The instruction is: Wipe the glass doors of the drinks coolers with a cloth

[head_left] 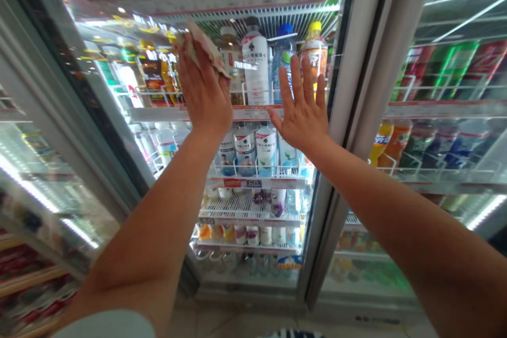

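Honestly, cloth [210, 52]: under the left hand's [206, 90] pressed-together fingers; might slip if they ease off;
Glass [245, 65]: beyond right hand's [303, 111] spread fingers; bare skin could smudge it

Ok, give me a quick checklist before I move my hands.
1. Pale patterned cloth secured: ok, held under the left hand.
2. Right hand free: ok, holds nothing, fingers spread in front of the glass.
3. Clear glass door with grey metal frame fully sealed: cannot tell, the edges are too blurred.
4. Clear plastic bottle with yellow cap and orange label upright: ok, standing on its shelf.
5. Glass free of streaks: cannot tell, reflections and blur interfere.
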A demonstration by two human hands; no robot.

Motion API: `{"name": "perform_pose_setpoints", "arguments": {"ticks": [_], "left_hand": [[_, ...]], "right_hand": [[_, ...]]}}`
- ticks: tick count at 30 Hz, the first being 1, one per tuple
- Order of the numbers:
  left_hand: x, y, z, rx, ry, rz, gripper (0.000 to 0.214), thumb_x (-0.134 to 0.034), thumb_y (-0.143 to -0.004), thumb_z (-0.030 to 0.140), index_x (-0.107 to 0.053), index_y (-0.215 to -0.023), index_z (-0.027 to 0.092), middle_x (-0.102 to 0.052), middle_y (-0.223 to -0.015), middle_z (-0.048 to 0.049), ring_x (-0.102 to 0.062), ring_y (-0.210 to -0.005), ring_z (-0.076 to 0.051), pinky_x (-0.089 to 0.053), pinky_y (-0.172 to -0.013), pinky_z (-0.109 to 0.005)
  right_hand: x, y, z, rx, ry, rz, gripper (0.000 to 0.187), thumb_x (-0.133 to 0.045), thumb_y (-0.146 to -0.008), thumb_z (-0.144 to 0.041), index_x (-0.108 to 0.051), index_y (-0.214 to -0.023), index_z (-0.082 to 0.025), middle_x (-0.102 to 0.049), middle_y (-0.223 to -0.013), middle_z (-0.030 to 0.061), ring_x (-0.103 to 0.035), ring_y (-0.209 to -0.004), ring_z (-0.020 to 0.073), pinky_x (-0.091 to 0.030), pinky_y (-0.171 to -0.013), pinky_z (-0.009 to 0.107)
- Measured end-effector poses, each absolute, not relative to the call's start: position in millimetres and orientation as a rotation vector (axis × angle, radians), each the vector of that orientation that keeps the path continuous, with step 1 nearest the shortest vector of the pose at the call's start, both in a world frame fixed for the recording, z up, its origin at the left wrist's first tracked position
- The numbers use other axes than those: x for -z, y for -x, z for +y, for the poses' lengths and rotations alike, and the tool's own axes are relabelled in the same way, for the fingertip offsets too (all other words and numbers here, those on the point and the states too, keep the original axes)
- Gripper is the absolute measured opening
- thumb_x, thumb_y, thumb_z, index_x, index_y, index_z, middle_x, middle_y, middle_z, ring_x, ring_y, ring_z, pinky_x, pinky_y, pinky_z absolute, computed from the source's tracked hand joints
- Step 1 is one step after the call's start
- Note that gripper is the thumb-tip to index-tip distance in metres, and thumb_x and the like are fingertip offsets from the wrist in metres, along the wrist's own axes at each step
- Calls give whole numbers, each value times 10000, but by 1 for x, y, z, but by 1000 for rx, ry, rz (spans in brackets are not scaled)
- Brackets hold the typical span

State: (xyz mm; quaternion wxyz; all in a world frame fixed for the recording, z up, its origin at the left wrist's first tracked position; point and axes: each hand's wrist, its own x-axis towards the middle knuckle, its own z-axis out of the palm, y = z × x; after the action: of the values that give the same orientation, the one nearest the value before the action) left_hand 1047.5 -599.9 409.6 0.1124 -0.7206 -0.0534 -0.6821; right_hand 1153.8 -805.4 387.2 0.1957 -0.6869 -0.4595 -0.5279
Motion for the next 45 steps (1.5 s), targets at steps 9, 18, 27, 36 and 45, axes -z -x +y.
{"name": "perform_pose_setpoints", "arguments": {"ticks": [9, 18, 27, 36, 45], "left_hand": [[-384, -1035, -636, 1715, 2175, 305, 551, -188, -1098, 371, -145, -1627, 223, -69, -1720, -17, -65, -1585, -198, -159, -1321, -484], [-382, -1035, -638, 1789, 2194, 85, 483, -301, -1087, 382, -430, -1546, 305, -375, -1626, 44, -79, -1585, -229, 5, -1310, -553], [-391, -1049, -607, 1822, 2015, 328, 525, -245, -1094, 338, -239, -1615, 275, 185, -1684, 122, 109, -1579, -226, -5, -1326, -512], [-371, -1036, -624, 1601, 2370, 150, 563, -324, -1056, 446, -324, -1597, 292, -253, -1681, 28, -74, -1585, -269, -28, -1312, -547], [-344, -1045, -634, 1687, 2257, 190, 655, -370, -1047, 407, -154, -1651, 276, -135, -1710, 35, 7, -1587, -268, -37, -1314, -534]], "right_hand": [[-387, -1152, -806, 1507, 1949, -1264, 748, -288, -1041, -539, -131, -1651, -138, -59, -1708, 98, 14, -1595, 293, -38, -1301, 600], [-387, -1153, -806, 1500, 1958, -1262, 760, -261, -1037, -571, -141, -1651, -140, -70, -1708, 98, 3, -1594, 300, -48, -1301, 600], [-387, -1154, -806, 1524, 1968, -1246, 779, -297, -1025, -572, -143, -1650, -135, -67, -1707, 102, -2, -1594, 305, -50, -1298, 606], [-388, -1154, -806, 1476, 1964, -1257, 761, -256, -1027, -577, -132, -1655, -165, -90, -1708, 77, 39, -1589, 303, -60, -1288, 633], [-385, -1151, -804, 1506, 1977, -1208, 734, -232, -1036, -552, -139, -1655, -169, -67, -1708, 61, 10, -1595, 276, -59, -1305, 583]]}}
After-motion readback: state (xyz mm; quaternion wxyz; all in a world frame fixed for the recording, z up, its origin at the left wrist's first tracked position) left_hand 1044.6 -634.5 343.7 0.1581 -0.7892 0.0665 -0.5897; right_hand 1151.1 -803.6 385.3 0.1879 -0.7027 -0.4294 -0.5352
